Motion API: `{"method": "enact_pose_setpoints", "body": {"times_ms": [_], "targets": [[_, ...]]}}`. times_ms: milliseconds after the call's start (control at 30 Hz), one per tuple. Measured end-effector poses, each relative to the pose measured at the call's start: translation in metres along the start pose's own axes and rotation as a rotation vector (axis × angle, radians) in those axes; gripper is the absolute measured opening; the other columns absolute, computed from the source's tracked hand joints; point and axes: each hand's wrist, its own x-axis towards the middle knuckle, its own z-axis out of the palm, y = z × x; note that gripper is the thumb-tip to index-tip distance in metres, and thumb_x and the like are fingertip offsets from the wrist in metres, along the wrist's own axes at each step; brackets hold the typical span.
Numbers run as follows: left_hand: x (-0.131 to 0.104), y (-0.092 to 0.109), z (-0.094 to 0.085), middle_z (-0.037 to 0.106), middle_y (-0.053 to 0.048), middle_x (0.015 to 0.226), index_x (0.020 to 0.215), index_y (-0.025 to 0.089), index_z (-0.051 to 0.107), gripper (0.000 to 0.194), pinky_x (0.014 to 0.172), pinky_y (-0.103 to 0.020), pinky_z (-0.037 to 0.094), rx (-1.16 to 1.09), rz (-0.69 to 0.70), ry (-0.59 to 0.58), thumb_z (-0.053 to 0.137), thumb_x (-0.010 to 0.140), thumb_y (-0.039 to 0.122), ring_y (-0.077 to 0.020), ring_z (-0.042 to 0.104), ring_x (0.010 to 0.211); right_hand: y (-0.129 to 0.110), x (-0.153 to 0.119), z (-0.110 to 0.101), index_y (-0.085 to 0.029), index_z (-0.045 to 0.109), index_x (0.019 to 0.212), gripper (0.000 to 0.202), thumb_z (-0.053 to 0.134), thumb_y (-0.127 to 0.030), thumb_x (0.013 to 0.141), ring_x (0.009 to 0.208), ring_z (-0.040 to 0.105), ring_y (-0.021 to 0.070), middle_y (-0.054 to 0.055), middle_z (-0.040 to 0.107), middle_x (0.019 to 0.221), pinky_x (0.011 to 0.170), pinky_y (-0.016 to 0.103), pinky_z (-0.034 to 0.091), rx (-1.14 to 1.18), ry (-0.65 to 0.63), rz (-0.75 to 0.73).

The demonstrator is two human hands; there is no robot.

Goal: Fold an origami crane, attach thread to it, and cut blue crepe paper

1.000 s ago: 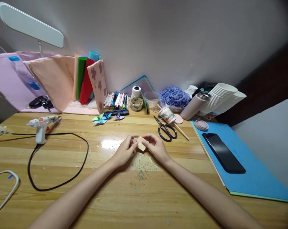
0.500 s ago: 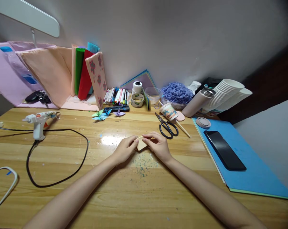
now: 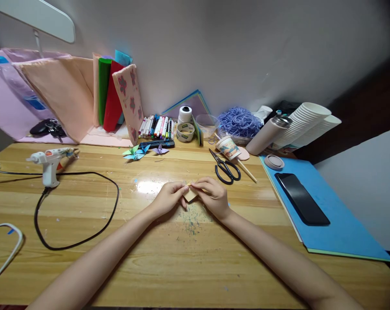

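A small cream piece of folded paper [image 3: 191, 196] is held between both hands above the wooden table [image 3: 169, 267]. My left hand [image 3: 169, 198] pinches its left side between thumb and fingers. On the other side, my right hand [image 3: 213, 197] grips the top right edge with thumb and forefinger. Parts of the paper are hidden behind the fingertips. Green and dark specks lie on the wood just below the hands. Black-handled scissors [image 3: 226, 168] rest open beyond my right hand.
Left: glue gun [image 3: 49, 165] with looped black cable. Back: paper cranes [image 3: 136, 153], markers [image 3: 156, 128], tape roll [image 3: 185, 132], paper cup [image 3: 229, 148] on a stick, purple string [image 3: 240, 122], tumbler [image 3: 269, 135], stacked cups [image 3: 303, 129]. Right: phone [image 3: 301, 199] on blue sheets [image 3: 346, 228].
The fingers have shifted around the paper, and less of its face shows between them. A left fingertip now shows below the paper. The whole view has moved slightly.
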Motion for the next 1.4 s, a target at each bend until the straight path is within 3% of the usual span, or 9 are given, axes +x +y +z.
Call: {"method": "enact_pose_setpoints", "body": {"times_ms": [133, 267, 367, 500, 700, 867, 1033, 1267, 1400], "targets": [[0.003, -0.002, -0.001, 0.061, -0.002, 0.07, 0.082, 0.012, 0.057, 0.027, 0.051, -0.02, 0.043, -0.02, -0.039, 0.034, 0.05, 0.083, 0.039, -0.0158, 0.066, 0.055, -0.001, 0.0, 0.002, -0.022, 0.065, 0.089, 0.01, 0.061, -0.018, 0.08, 0.076, 0.059, 0.0155, 0.005, 0.062, 0.084, 0.064, 0.027, 0.05, -0.021, -0.047, 0.048], [0.005, -0.002, -0.002, 0.061, -0.003, 0.07, 0.08, 0.013, 0.056, 0.026, 0.049, -0.019, 0.042, -0.057, -0.068, 0.062, 0.05, 0.083, 0.038, -0.0174, 0.067, 0.06, -0.001, 0.002, 0.004, -0.02, 0.06, 0.083, 0.008, 0.064, -0.021, 0.077, 0.064, 0.055, 0.0119, 0.002, 0.058, 0.08, 0.055, 0.023, 0.047, -0.027, -0.123, 0.193], [0.004, 0.0, -0.002, 0.062, -0.003, 0.073, 0.082, 0.012, 0.056, 0.027, 0.049, -0.018, 0.041, -0.067, -0.064, 0.049, 0.051, 0.083, 0.039, -0.0163, 0.067, 0.059, -0.001, 0.003, 0.004, -0.02, 0.06, 0.08, 0.002, 0.061, -0.021, 0.079, 0.065, 0.055, 0.0126, 0.001, 0.057, 0.077, 0.057, 0.023, 0.046, -0.02, -0.134, 0.194], [0.003, 0.004, -0.003, 0.064, -0.004, 0.076, 0.087, 0.012, 0.058, 0.031, 0.048, -0.017, 0.038, -0.047, -0.061, 0.0, 0.05, 0.084, 0.042, -0.0149, 0.067, 0.058, -0.001, 0.003, 0.003, -0.023, 0.063, 0.093, 0.013, 0.054, -0.019, 0.084, 0.08, 0.059, 0.016, 0.004, 0.062, 0.087, 0.069, 0.027, 0.048, 0.004, -0.152, 0.127], [0.003, 0.003, -0.007, 0.065, -0.005, 0.071, 0.086, 0.012, 0.056, 0.033, 0.05, -0.019, 0.04, -0.068, -0.082, -0.055, 0.051, 0.083, 0.044, -0.0159, 0.067, 0.056, 0.006, 0.001, -0.002, -0.025, 0.065, 0.101, 0.021, 0.05, -0.021, 0.087, 0.084, 0.064, 0.017, 0.005, 0.069, 0.092, 0.075, 0.031, 0.051, -0.06, -0.186, -0.009], [0.002, 0.008, -0.006, 0.061, -0.001, 0.064, 0.081, 0.012, 0.054, 0.036, 0.056, -0.024, 0.049, -0.147, -0.136, -0.04, 0.059, 0.076, 0.047, -0.018, 0.067, 0.057, 0.014, 0.001, -0.014, -0.025, 0.062, 0.111, 0.028, 0.048, -0.02, 0.089, 0.091, 0.065, 0.0167, 0.005, 0.068, 0.105, 0.076, 0.028, 0.052, -0.293, -0.317, -0.235], [0.001, 0.013, -0.006, 0.063, -0.005, 0.071, 0.084, 0.009, 0.059, 0.039, 0.058, -0.027, 0.052, -0.138, -0.12, -0.059, 0.059, 0.077, 0.047, -0.0171, 0.066, 0.056, 0.015, 0.002, -0.018, -0.023, 0.062, 0.113, 0.029, 0.047, -0.02, 0.089, 0.089, 0.066, 0.019, 0.007, 0.066, 0.11, 0.07, 0.027, 0.053, -0.468, -0.36, -0.368], [-0.001, 0.015, -0.007, 0.064, -0.01, 0.085, 0.091, 0.008, 0.061, 0.042, 0.06, -0.028, 0.053, -0.09, -0.051, -0.052, 0.056, 0.079, 0.048, -0.0172, 0.066, 0.061, 0.015, 0.007, -0.015, -0.029, 0.057, 0.117, 0.033, 0.048, -0.019, 0.087, 0.087, 0.063, 0.014, 0.006, 0.053, 0.128, 0.078, 0.03, 0.052, -0.167, -0.4, -0.2], [-0.001, 0.016, -0.007, 0.063, -0.007, 0.081, 0.085, 0.009, 0.06, 0.039, 0.061, -0.028, 0.052, -0.109, -0.051, -0.047, 0.059, 0.077, 0.047, -0.0166, 0.066, 0.06, 0.013, 0.008, -0.01, -0.026, 0.063, 0.108, 0.025, 0.055, -0.021, 0.084, 0.097, 0.06, 0.0174, 0.006, 0.061, 0.114, 0.08, 0.032, 0.051, 0.013, -0.306, -0.085]]}}
